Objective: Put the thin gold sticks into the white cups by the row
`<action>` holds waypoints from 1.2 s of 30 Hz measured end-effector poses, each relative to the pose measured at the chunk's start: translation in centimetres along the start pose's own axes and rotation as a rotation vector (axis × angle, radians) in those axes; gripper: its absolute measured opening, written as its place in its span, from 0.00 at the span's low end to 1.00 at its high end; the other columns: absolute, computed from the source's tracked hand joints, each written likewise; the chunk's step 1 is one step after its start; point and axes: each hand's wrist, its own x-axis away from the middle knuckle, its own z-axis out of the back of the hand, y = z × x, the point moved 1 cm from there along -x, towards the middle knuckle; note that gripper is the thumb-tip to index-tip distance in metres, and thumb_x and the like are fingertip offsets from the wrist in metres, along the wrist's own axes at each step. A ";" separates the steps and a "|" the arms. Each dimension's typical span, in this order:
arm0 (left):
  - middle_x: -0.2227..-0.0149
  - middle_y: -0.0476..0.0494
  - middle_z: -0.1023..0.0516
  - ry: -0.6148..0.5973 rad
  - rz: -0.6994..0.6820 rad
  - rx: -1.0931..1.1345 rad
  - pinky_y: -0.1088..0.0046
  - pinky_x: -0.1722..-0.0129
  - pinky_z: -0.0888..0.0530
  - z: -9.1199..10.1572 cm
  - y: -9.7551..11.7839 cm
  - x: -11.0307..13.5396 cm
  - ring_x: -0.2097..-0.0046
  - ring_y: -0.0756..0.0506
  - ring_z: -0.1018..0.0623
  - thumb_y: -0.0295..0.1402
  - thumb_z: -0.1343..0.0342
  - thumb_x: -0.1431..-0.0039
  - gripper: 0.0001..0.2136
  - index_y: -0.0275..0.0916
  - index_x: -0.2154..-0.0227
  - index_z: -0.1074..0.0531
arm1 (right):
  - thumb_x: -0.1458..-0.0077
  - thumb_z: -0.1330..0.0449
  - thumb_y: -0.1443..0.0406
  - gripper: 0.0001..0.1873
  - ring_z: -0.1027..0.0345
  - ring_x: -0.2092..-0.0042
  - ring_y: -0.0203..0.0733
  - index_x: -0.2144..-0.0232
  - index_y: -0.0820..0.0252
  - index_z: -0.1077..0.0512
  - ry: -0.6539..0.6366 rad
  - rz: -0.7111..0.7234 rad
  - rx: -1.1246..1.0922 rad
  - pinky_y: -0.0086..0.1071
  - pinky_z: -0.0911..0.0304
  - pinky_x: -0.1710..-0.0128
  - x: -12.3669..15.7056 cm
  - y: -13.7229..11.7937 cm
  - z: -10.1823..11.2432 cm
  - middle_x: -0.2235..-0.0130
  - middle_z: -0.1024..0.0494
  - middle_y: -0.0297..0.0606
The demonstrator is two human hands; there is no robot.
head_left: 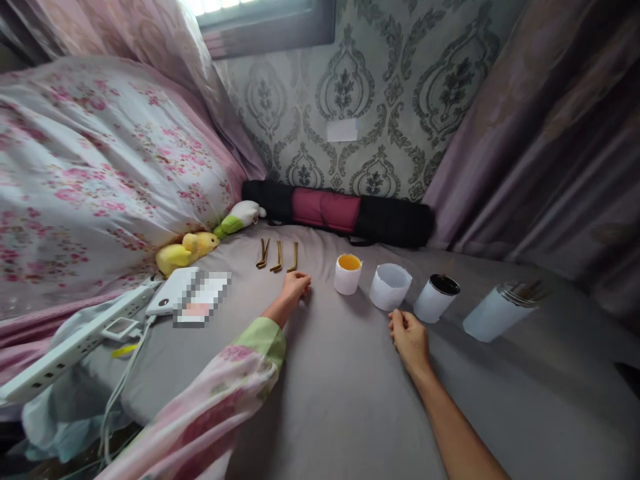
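Observation:
My left hand (295,285) rests on the grey bed sheet (350,400) with its fingers curled under, just below three brass-coloured sticks (278,256) and left of a white cup with a yellow inside (347,273). My right hand (409,337) lies loosely closed on the sheet, right below a tilted white cup (390,285). Nothing shows in either hand. Further right stand a white cup with a dark inside (437,297) and a tilted white cup holding several metal pieces (500,310).
A floral pillow (100,173) fills the left, with a yellow plush toy (186,251) and a green-white one (240,217) at its foot. A power strip (75,340), cables and a white device (173,290) lie at the left. A black and red roll (340,212) lies along the wall.

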 end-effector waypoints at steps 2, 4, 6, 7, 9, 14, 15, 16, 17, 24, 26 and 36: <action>0.79 0.47 0.30 0.055 -0.047 -0.112 0.79 0.81 0.37 0.6 0.4 -0.6 0.81 0.54 0.33 0.27 0.47 0.53 0.05 0.32 0.72 0.30 | 0.51 0.52 0.47 0.26 0.36 0.79 0.37 0.72 0.63 0.29 0.001 0.004 0.005 0.27 0.44 0.81 0.0 -0.1 0.0 0.78 0.27 0.40; 0.77 0.45 0.28 0.115 -0.092 -0.223 0.77 0.76 0.34 1.3 0.8 -1.4 0.77 0.51 0.29 0.27 0.47 0.54 0.06 0.32 0.71 0.29 | 0.51 0.53 0.47 0.26 0.36 0.78 0.37 0.72 0.63 0.29 -0.002 0.008 0.005 0.27 0.44 0.81 0.0 -0.1 -0.1 0.78 0.27 0.40; 0.73 0.43 0.26 0.173 -0.136 -0.325 0.76 0.70 0.33 2.0 1.3 -2.3 0.70 0.48 0.27 0.27 0.47 0.54 0.07 0.33 0.70 0.27 | 0.51 0.53 0.46 0.26 0.36 0.78 0.37 0.72 0.63 0.29 -0.005 0.010 0.004 0.27 0.44 0.81 0.0 -0.1 -0.1 0.78 0.27 0.40; 0.71 0.42 0.25 0.195 -0.157 -0.372 0.75 0.67 0.33 2.2 1.5 -2.7 0.66 0.47 0.26 0.27 0.47 0.55 0.07 0.33 0.70 0.27 | 0.51 0.53 0.46 0.26 0.36 0.79 0.37 0.72 0.63 0.29 -0.005 0.011 0.005 0.27 0.44 0.81 0.0 -0.1 -0.1 0.78 0.27 0.40; 0.68 0.40 0.24 0.219 -0.191 -0.458 0.74 0.63 0.34 2.7 2.0 -3.5 0.62 0.45 0.26 0.27 0.47 0.54 0.07 0.33 0.71 0.27 | 0.51 0.53 0.46 0.27 0.36 0.79 0.37 0.72 0.63 0.29 -0.003 0.009 0.012 0.27 0.44 0.81 0.0 -0.1 0.0 0.78 0.27 0.40; 0.63 0.38 0.24 0.229 -0.217 -0.625 0.73 0.60 0.35 3.2 3.0 -4.5 0.58 0.44 0.27 0.28 0.49 0.51 0.08 0.35 0.69 0.26 | 0.51 0.53 0.46 0.27 0.36 0.79 0.37 0.72 0.63 0.29 -0.004 0.010 0.016 0.28 0.44 0.80 0.1 -0.2 0.0 0.78 0.27 0.40; 0.62 0.38 0.24 0.229 -0.215 -0.652 0.73 0.60 0.35 3.3 3.1 -4.6 0.57 0.43 0.27 0.29 0.50 0.50 0.09 0.36 0.68 0.27 | 0.51 0.53 0.46 0.27 0.36 0.79 0.37 0.72 0.63 0.29 -0.004 0.011 0.016 0.28 0.44 0.80 0.1 -0.3 0.0 0.78 0.27 0.40; 0.62 0.38 0.24 0.227 -0.211 -0.677 0.73 0.60 0.35 3.3 3.2 -4.7 0.57 0.43 0.27 0.29 0.50 0.50 0.09 0.36 0.68 0.27 | 0.51 0.53 0.46 0.27 0.36 0.79 0.37 0.73 0.63 0.29 -0.005 0.012 0.018 0.28 0.44 0.80 0.1 -0.3 0.0 0.78 0.27 0.40; 0.62 0.37 0.24 0.224 -0.208 -0.702 0.73 0.60 0.35 3.3 3.3 -4.8 0.57 0.43 0.27 0.30 0.50 0.49 0.09 0.36 0.67 0.27 | 0.51 0.53 0.46 0.27 0.37 0.79 0.37 0.73 0.63 0.29 -0.006 0.012 0.019 0.28 0.44 0.80 0.1 -0.4 0.1 0.78 0.27 0.41; 0.59 0.37 0.26 0.193 -0.189 -0.831 0.75 0.62 0.36 3.4 3.1 -5.1 0.56 0.44 0.28 0.38 0.45 0.51 0.12 0.36 0.66 0.28 | 0.51 0.53 0.46 0.27 0.36 0.78 0.37 0.72 0.63 0.29 -0.013 0.008 0.023 0.28 0.45 0.81 0.1 -0.4 0.1 0.78 0.27 0.41; 0.58 0.36 0.26 0.184 -0.190 -0.855 0.75 0.62 0.36 3.3 3.1 -5.1 0.56 0.44 0.29 0.37 0.44 0.52 0.13 0.35 0.65 0.28 | 0.51 0.53 0.47 0.26 0.36 0.78 0.37 0.72 0.63 0.29 -0.015 0.010 0.024 0.28 0.45 0.80 0.1 -0.4 0.1 0.77 0.27 0.41; 0.58 0.34 0.26 0.187 -0.175 -0.904 0.73 0.63 0.35 2.7 2.9 -5.1 0.56 0.42 0.28 0.29 0.46 0.53 0.10 0.36 0.65 0.27 | 0.51 0.53 0.46 0.27 0.36 0.78 0.37 0.72 0.63 0.29 -0.014 0.004 0.010 0.28 0.44 0.81 0.1 -0.4 0.1 0.78 0.27 0.40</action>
